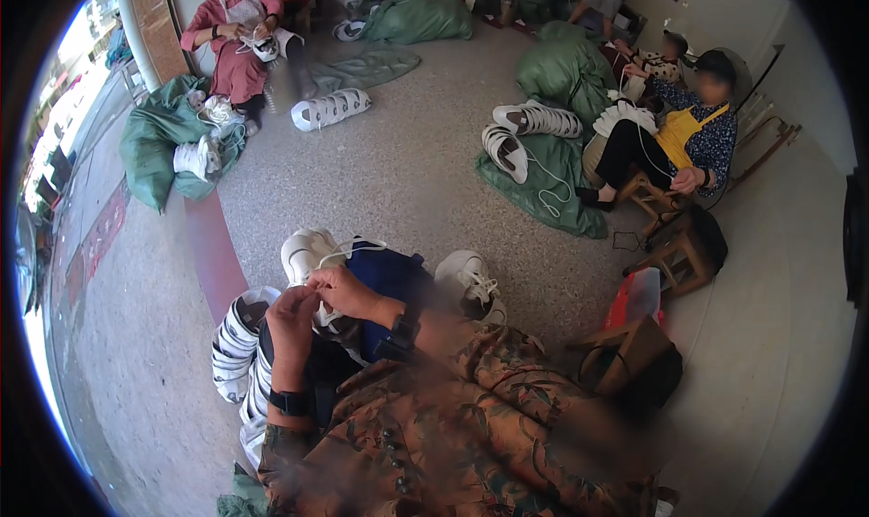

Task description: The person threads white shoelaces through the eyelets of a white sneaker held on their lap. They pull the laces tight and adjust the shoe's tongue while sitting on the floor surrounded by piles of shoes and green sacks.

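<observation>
A white sneaker [306,250] stands just past my hands, partly hidden by them. From its upper a white shoelace [367,244] loops out to the right. My left hand [290,322] is closed in a pinch, its fingertips meeting those of my right hand [351,293]. The right hand is closed too, its fingers at the near end of the shoelace. What lies between the left fingertips is too small to make out. Right of the dark blue cloth [385,277] on my lap is another white sneaker [468,274] with its laces in.
Stacked white shoes [237,345] stand close by my left arm. A wooden stool [625,359] and a red-and-white bag [634,298] are at my right. Seated people work on shoes farther off, around green sacks [566,69] and a row of white shoes [331,110] on the floor.
</observation>
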A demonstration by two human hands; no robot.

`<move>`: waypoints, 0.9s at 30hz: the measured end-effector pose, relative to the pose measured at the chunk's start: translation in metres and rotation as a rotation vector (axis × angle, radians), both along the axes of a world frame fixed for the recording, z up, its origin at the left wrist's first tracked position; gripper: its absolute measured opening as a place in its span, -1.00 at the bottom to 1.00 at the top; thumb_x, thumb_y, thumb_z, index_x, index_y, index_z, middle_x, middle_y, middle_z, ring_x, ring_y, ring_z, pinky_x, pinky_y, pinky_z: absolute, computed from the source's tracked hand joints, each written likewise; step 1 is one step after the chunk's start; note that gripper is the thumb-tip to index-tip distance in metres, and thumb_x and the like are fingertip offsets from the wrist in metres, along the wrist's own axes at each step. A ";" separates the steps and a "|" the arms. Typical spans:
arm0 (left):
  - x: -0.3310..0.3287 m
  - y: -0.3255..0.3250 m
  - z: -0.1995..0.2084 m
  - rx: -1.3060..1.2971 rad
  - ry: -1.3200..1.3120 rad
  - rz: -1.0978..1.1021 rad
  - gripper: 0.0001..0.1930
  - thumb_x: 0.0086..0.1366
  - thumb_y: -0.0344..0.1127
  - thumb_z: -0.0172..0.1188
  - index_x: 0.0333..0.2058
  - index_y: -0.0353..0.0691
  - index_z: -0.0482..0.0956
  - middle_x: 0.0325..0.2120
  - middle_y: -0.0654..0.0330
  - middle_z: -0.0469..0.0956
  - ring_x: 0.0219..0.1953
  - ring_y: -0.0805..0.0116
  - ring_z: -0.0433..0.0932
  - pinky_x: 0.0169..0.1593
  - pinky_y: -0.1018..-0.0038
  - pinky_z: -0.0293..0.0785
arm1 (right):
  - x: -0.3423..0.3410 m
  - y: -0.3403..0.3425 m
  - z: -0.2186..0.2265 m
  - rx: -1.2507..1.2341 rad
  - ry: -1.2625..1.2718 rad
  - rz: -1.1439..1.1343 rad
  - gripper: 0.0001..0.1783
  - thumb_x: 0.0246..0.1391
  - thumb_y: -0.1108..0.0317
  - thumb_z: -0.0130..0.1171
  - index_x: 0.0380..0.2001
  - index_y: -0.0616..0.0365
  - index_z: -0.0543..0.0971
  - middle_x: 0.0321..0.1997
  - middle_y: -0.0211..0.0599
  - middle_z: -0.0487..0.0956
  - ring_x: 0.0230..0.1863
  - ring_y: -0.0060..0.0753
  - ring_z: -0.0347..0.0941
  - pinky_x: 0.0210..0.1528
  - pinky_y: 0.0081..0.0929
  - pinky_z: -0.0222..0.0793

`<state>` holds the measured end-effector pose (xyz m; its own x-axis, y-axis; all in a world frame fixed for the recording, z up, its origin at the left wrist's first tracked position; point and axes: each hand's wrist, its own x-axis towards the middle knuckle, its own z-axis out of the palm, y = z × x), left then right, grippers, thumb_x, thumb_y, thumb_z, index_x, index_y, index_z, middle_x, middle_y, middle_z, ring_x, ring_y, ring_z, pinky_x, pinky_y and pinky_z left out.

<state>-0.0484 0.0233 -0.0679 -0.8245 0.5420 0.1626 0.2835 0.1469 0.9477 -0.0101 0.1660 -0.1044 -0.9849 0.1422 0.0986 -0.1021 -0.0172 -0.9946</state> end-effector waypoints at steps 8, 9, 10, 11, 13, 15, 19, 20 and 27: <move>0.002 0.002 -0.008 0.349 -0.259 -0.039 -0.95 0.13 -0.62 0.12 -0.41 -0.39 0.52 -0.54 0.27 0.52 -0.52 0.59 0.43 -0.40 0.65 0.35 | 0.010 0.000 0.011 -0.024 0.009 0.029 -0.90 0.02 0.59 0.00 -0.46 0.27 0.52 -0.61 -0.43 0.49 -0.57 -0.66 0.39 -0.54 -0.66 0.30; 0.001 0.001 -0.009 0.351 -0.280 -0.043 -0.94 0.13 -0.62 0.12 -0.39 -0.38 0.52 -0.54 0.28 0.52 -0.52 0.59 0.43 -0.41 0.66 0.34 | 0.011 0.001 0.012 0.001 0.006 0.036 -0.90 0.02 0.58 0.01 -0.48 0.27 0.52 -0.62 -0.44 0.48 -0.57 -0.66 0.39 -0.54 -0.65 0.29; 0.000 -0.001 -0.012 0.353 -0.300 -0.047 -0.92 0.12 -0.62 0.13 -0.38 -0.38 0.52 -0.54 0.29 0.52 -0.52 0.60 0.43 -0.41 0.66 0.34 | 0.011 0.002 0.013 0.053 0.027 0.036 -0.91 0.01 0.57 0.02 -0.49 0.27 0.52 -0.63 -0.42 0.48 -0.57 -0.65 0.40 -0.54 -0.63 0.30; -0.001 -0.002 -0.014 0.355 -0.321 -0.052 -0.91 0.12 -0.62 0.13 -0.37 -0.37 0.52 -0.54 0.30 0.52 -0.52 0.61 0.42 -0.42 0.66 0.33 | 0.013 0.003 0.015 0.104 0.046 0.036 -0.92 0.00 0.56 0.04 -0.51 0.27 0.52 -0.64 -0.41 0.49 -0.57 -0.63 0.41 -0.53 -0.60 0.30; 0.000 -0.002 -0.016 0.308 -0.301 -0.029 -0.90 0.12 -0.62 0.13 -0.35 -0.37 0.53 -0.55 0.32 0.50 -0.52 0.62 0.42 -0.42 0.68 0.32 | 0.015 0.004 0.016 0.215 0.086 0.019 -0.92 -0.01 0.53 0.07 -0.54 0.27 0.52 -0.65 -0.34 0.50 -0.57 -0.55 0.43 -0.52 -0.53 0.32; -0.001 -0.003 -0.019 0.292 -0.271 -0.019 -0.88 0.12 -0.61 0.13 -0.33 -0.37 0.53 -0.56 0.34 0.50 -0.52 0.63 0.41 -0.42 0.69 0.31 | 0.016 0.003 0.017 0.334 0.128 -0.012 -0.91 -0.03 0.50 0.09 -0.55 0.27 0.52 -0.65 -0.22 0.52 -0.57 -0.41 0.48 -0.50 -0.44 0.34; -0.001 -0.003 -0.023 0.331 -0.246 -0.001 -0.89 0.12 -0.59 0.15 -0.34 -0.37 0.55 -0.55 0.34 0.51 -0.53 0.64 0.39 -0.42 0.70 0.30 | 0.016 0.005 0.020 0.522 0.172 -0.020 -0.90 -0.06 0.47 0.08 -0.56 0.28 0.51 -0.55 0.00 0.53 -0.46 -0.07 0.51 -0.40 -0.30 0.36; 0.000 -0.002 -0.022 0.344 -0.253 0.009 -0.90 0.12 -0.58 0.16 -0.35 -0.37 0.56 -0.54 0.34 0.52 -0.53 0.64 0.39 -0.42 0.70 0.30 | 0.016 0.006 0.018 0.530 0.158 -0.007 -0.89 -0.06 0.46 0.08 -0.56 0.27 0.51 -0.54 0.01 0.53 -0.44 -0.03 0.51 -0.39 -0.29 0.36; -0.001 -0.008 -0.027 0.215 -0.282 -0.016 -0.95 0.13 -0.53 0.18 -0.40 -0.36 0.58 -0.59 0.34 0.51 -0.54 0.64 0.39 -0.43 0.69 0.31 | 0.016 0.011 0.006 0.607 0.217 0.042 -0.89 -0.05 0.45 0.12 -0.55 0.28 0.49 -0.55 0.04 0.50 -0.43 0.06 0.49 -0.41 -0.26 0.35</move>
<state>-0.0498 0.0151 -0.0953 -0.8451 0.5329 0.0416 0.0069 -0.0668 0.9977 0.0061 0.1770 -0.0986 -0.9370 -0.0399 0.3471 -0.3137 0.5337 -0.7853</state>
